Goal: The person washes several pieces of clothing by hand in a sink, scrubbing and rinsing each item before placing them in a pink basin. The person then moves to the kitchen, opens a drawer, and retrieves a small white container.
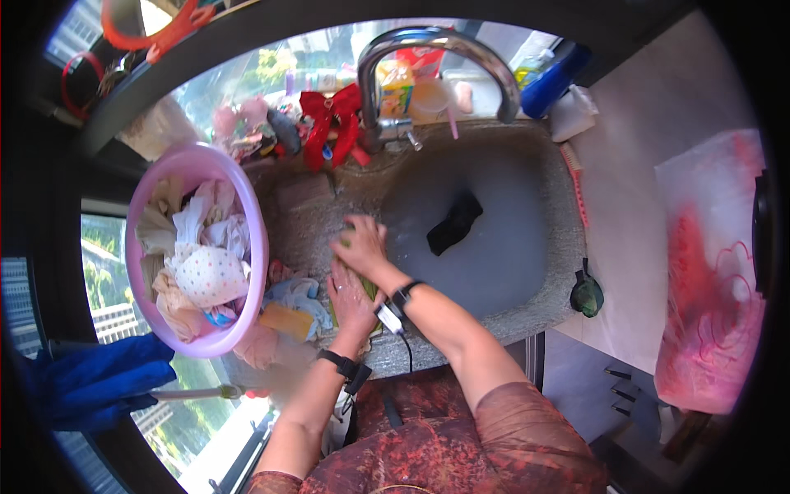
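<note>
A green cloth (pixel 368 286) lies on the stone washboard ledge (pixel 296 228) beside the sink basin, mostly hidden under my hands. My left hand (pixel 353 297), wet with a few suds, presses on its nearer part. Just beyond, my right hand (pixel 363 244) has its fingers curled over the far end of the cloth. To the right, cloudy grey water (pixel 494 272) fills the basin. A black piece of cloth (pixel 455 223) floats in it, apart from both hands.
A pink plastic basin (pixel 259 265) heaped with clothes stands at the left. Small crumpled clothes (pixel 299 302) lie beside my left hand. The chrome faucet (pixel 438 38) arches over the sink's back. A brush (pixel 575 182) rests on the right rim, and a pink plastic bag (pixel 710 278) lies farther right.
</note>
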{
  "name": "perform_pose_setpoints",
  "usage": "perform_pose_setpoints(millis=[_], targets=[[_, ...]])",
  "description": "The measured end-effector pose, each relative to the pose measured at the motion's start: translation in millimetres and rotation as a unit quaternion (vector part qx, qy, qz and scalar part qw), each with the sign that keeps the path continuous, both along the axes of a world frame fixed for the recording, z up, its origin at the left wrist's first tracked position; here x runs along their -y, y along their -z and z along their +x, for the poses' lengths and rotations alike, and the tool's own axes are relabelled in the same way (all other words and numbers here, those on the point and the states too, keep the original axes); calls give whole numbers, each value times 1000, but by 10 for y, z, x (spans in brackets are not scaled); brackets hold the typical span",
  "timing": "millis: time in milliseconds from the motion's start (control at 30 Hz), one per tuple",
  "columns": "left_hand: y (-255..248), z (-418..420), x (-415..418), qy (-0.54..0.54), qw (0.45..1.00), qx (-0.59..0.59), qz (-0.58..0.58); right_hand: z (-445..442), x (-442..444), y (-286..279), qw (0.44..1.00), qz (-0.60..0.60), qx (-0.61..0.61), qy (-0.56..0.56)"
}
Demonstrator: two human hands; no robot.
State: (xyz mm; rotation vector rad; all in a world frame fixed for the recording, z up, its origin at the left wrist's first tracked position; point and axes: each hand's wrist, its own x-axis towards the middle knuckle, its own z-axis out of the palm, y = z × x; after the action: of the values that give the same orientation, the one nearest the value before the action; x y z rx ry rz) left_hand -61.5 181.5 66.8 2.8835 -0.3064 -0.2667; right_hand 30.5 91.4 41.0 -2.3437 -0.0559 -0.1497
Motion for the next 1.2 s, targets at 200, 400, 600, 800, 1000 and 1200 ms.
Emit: perform_pose_setpoints(millis=[200, 400, 600, 800, 1000, 1200], targets=[[314, -89, -122, 40, 984, 91, 149, -888, 144, -445, 989, -36, 80, -115], [217, -37, -15, -8, 1000, 12, 7, 146, -76, 140, 996, -46, 71, -34], [321, -16, -76, 9, 997, 53, 64, -858, 204, -355, 991, -64, 64, -103], [110, 76, 51, 6, 1000, 15, 3, 201, 93, 238, 982, -66, 112, -135], [58, 20, -29, -12, 998, 32, -60, -317, 231, -206, 999, 16, 28, -31], [-565, 379, 51, -33, 973, 146, -177, -501, 546, -1543, 981, 180, 72, 18]])
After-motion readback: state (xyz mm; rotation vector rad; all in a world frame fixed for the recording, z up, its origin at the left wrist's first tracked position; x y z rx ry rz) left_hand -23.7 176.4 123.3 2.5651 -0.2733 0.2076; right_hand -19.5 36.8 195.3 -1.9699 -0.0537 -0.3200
